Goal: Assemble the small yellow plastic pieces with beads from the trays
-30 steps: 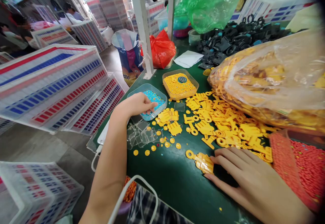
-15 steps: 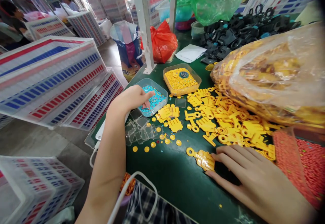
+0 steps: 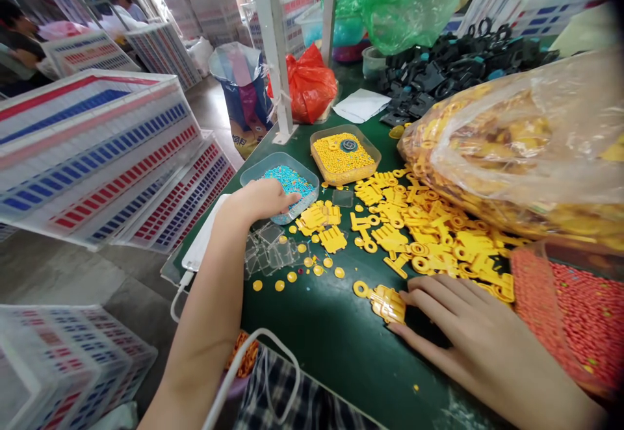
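My left hand is over the near rim of a clear tub of small blue beads. Its thumb and fingers are drawn together; what they hold, if anything, is hidden. My right hand grips the right end of a yellow plastic piece with a ring between thumb and fingertips, against the green tabletop. Just beyond my left hand lie several flat yellow pieces. Clear square plastic pieces and small yellow discs are scattered to their near side.
A tub of yellow beads holds a dark round piece. Loose yellow parts spread toward a plastic bag of yellow parts. Red beads fill a container at right. Black parts pile behind; a white cable crosses the front edge.
My left hand has drawn back from the blue beads toward the tub's near rim, its fingers closing together. The right hand keeps its grip on the yellow piece.
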Demonstrator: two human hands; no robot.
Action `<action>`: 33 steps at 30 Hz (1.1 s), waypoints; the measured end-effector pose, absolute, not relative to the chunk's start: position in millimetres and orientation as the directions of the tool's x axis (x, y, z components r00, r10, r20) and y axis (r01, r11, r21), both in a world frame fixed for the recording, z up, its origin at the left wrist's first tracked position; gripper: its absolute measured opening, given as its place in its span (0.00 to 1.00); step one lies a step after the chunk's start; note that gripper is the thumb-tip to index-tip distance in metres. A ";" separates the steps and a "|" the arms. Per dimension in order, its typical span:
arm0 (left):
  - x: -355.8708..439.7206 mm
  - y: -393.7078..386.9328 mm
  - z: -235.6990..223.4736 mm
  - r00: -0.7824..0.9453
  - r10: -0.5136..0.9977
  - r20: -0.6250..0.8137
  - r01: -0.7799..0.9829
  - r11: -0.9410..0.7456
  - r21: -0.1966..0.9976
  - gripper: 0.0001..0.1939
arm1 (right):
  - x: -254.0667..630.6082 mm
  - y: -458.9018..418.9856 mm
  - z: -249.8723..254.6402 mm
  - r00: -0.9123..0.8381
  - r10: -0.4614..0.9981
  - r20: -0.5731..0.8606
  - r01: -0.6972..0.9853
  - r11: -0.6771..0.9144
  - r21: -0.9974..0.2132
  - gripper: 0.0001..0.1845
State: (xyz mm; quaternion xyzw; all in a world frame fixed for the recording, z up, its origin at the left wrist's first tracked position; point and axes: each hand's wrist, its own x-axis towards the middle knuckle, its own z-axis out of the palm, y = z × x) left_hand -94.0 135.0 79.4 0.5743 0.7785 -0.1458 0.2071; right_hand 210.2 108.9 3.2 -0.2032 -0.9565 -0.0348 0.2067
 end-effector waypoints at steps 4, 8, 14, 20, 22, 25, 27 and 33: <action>-96.8 136.2 76.2 -0.246 0.833 -0.495 0.946 0.318 0.065 0.27 | 210.0 108.8 3.8 -0.829 0.374 0.415 0.409 0.913 -0.007 0.22; -98.0 137.1 73.8 -0.233 0.847 -0.478 0.945 0.313 0.094 0.28 | 210.8 108.8 3.3 -0.833 0.375 0.406 0.403 0.915 -0.018 0.21; -101.4 139.7 69.1 -0.204 0.898 -0.390 0.915 0.317 0.250 0.24 | 212.0 109.3 1.9 -0.835 0.390 0.388 0.402 0.914 -0.052 0.19; -107.3 142.2 63.6 -0.142 0.971 -0.191 0.924 0.199 0.326 0.14 | 211.6 108.9 1.4 -0.832 0.397 0.387 0.406 0.912 -0.062 0.20; -108.2 142.6 63.2 -0.116 0.970 -0.215 0.901 0.194 0.389 0.14 | 211.4 108.7 1.9 -0.833 0.397 0.384 0.407 0.911 -0.059 0.20; -110.6 143.1 62.4 -0.045 0.975 -0.216 0.904 0.132 0.408 0.18 | 211.2 108.3 2.4 -0.831 0.404 0.382 0.412 0.909 -0.065 0.20; -113.1 143.6 61.1 0.022 0.976 -0.219 0.917 0.067 0.393 0.20 | 211.3 108.2 2.7 -0.832 0.409 0.376 0.415 0.907 -0.069 0.20; -119.3 147.1 54.9 0.109 0.956 -0.272 0.929 0.000 0.370 0.21 | 212.7 109.0 3.3 -0.838 0.412 0.358 0.420 0.906 -0.060 0.19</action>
